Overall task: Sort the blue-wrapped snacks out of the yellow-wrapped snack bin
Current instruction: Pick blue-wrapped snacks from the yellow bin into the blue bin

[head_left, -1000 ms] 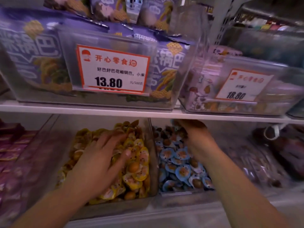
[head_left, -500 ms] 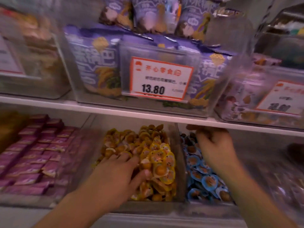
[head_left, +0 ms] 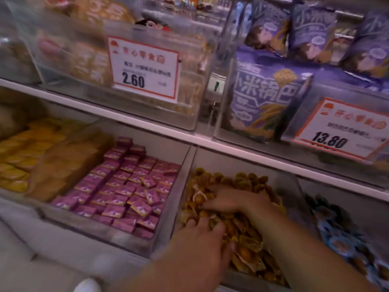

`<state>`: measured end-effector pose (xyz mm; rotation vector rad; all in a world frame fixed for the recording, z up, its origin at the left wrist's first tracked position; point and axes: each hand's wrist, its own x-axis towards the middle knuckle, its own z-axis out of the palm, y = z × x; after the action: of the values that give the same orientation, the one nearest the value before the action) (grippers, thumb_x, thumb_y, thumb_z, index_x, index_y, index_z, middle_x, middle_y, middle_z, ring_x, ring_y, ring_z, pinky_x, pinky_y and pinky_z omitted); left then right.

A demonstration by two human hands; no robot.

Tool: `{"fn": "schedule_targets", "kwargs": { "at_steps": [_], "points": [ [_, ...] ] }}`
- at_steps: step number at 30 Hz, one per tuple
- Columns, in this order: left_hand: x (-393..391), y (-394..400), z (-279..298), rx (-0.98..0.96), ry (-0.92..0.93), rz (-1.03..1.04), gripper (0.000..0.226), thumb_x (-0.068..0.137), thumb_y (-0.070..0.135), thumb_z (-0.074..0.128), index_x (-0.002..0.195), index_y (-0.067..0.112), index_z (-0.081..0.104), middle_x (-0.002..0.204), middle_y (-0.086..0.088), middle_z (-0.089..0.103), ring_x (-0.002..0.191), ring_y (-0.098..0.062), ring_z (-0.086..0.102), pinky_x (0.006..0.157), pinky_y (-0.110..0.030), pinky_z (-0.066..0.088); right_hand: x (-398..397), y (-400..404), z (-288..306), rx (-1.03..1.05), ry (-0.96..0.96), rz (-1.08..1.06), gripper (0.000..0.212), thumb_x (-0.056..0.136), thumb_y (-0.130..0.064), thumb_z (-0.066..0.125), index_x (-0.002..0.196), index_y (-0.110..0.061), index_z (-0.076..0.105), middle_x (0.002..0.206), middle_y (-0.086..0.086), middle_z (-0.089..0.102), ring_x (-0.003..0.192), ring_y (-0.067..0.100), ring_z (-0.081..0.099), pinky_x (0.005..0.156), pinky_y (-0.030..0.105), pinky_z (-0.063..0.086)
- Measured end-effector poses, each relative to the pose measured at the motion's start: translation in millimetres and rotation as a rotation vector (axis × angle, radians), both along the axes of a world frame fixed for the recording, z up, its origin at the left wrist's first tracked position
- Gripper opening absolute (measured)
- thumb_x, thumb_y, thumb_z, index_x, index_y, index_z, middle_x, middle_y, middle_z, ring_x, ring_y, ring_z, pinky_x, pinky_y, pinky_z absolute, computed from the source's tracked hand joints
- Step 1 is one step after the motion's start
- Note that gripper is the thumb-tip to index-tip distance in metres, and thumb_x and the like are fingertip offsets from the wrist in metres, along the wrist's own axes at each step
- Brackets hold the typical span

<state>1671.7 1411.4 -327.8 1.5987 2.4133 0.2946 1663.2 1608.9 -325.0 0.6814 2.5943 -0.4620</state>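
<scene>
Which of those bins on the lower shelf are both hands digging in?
The yellow-wrapped snack bin, between the purple packets' bin and the blue-wrapped snacks. Left hand and right hand are both among its yellow wrappers.

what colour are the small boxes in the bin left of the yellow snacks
Purple-pink small boxes, with a pale mark on top; head view, the only one.

Both hands [head_left: 212, 224] among yellow-wrapped snacks [head_left: 246, 234]
</scene>
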Motion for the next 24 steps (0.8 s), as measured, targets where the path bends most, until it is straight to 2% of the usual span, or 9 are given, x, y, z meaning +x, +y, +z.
{"fn": "schedule_targets", "kwargs": {
  "at_steps": [3,5,7,10,12,15,17,21,24],
  "points": [
    [-1.9,1.2,0.3,-0.027,-0.059,-0.021,0.047,0.094,0.061,0.029,0.128,0.03,0.04,0.135,-0.007,0.04,0.12,-0.031,0.042,0.103,-0.048,0.038,-7.2,0.2,6.4,0.051,-0.022,0.019,0.072,0.081,-0.059,0.064,0.146,-0.036,0.042,0.156,0.005,0.036,0.14,0.024,0.037,0.112,0.03,0.032],
    [-3.9,0.6,2.4,-0.034,-0.084,-0.034,0.048,0.096,0.06,0.032,0.13,0.028,0.04,0.136,-0.008,0.041,0.119,-0.032,0.043,0.102,-0.049,0.037,-9.8,-1.8,13.7,0.063,-0.03,0.035,0.058,0.079,-0.052,0.069,0.133,-0.033,0.058,0.14,0.003,0.055,0.122,0.021,0.054,0.102,0.029,0.043],
    [-4.4,0.0,4.1,-0.035,-0.105,-0.044,0.048,0.096,0.059,0.033,0.132,0.027,0.038,0.138,-0.008,0.039,0.119,-0.033,0.042,0.102,-0.049,0.037,-8.1,-4.0,18.0,0.039,-0.034,0.05,0.049,0.079,-0.047,0.07,0.124,-0.029,0.065,0.128,0.001,0.062,0.113,0.019,0.059,0.097,0.03,0.047],
    [-2.8,-1.3,7.9,-0.005,-0.117,-0.033,0.047,0.097,0.056,0.036,0.133,0.026,0.038,0.139,-0.01,0.034,0.121,-0.032,0.042,0.101,-0.049,0.036,-7.3,-0.5,19.8,-0.118,-0.026,0.045,0.037,0.08,-0.038,0.074,0.115,-0.028,0.072,0.122,-0.004,0.067,0.114,0.015,0.06,0.102,0.033,0.047],
    [-1.6,-2.1,10.2,0.023,-0.114,-0.033,0.045,0.096,0.054,0.038,0.132,0.027,0.036,0.141,-0.012,0.029,0.119,-0.033,0.043,0.099,-0.047,0.038,-5.6,3.7,22.0,-0.294,-0.019,-0.047,0.026,0.079,-0.032,0.077,0.104,-0.028,0.076,0.114,-0.006,0.072,0.111,0.015,0.063,0.103,0.034,0.047],
    [-3.0,-4.0,11.9,0.052,-0.139,-0.03,0.042,0.096,0.054,0.04,0.129,0.029,0.033,0.145,-0.007,0.019,0.117,-0.034,0.044,0.094,-0.045,0.042,2.1,8.0,25.1,-0.685,0.099,-0.248,0.026,0.078,-0.023,0.075,0.103,-0.016,0.076,0.109,0.008,0.074,0.103,0.023,0.069,0.093,0.037,0.055],
    [-4.8,-3.9,13.0,0.051,-0.147,-0.042,0.043,0.096,0.056,0.039,0.128,0.028,0.035,0.143,-0.005,0.02,0.116,-0.033,0.045,0.093,-0.044,0.043,8.3,7.3,28.7,-0.851,0.252,-0.306,0.025,0.075,-0.021,0.073,0.098,-0.013,0.077,0.104,0.014,0.074,0.095,0.025,0.071,0.085,0.037,0.058],
    [-8.0,-3.1,10.6,0.057,-0.059,-0.08,0.052,0.095,0.057,0.034,0.138,0.028,0.037,0.14,-0.006,0.036,0.116,-0.033,0.048,0.101,-0.042,0.039,22.6,2.1,46.2,-1.072,0.404,-0.283,0.015,0.077,-0.011,0.065,0.09,-0.007,0.072,0.088,0.016,0.069,0.082,0.026,0.066,0.072,0.034,0.055],
    [-10.4,-2.5,10.5,0.121,-0.071,-0.054,0.045,0.094,0.058,0.033,0.128,0.031,0.045,0.128,-0.004,0.048,0.111,-0.029,0.053,0.094,-0.037,0.043,40.3,4.9,63.8,-1.103,0.47,-0.313,0.022,0.078,-0.002,0.068,0.1,0.0,0.064,0.088,0.018,0.066,0.079,0.026,0.066,0.069,0.032,0.056]
  ]
}}
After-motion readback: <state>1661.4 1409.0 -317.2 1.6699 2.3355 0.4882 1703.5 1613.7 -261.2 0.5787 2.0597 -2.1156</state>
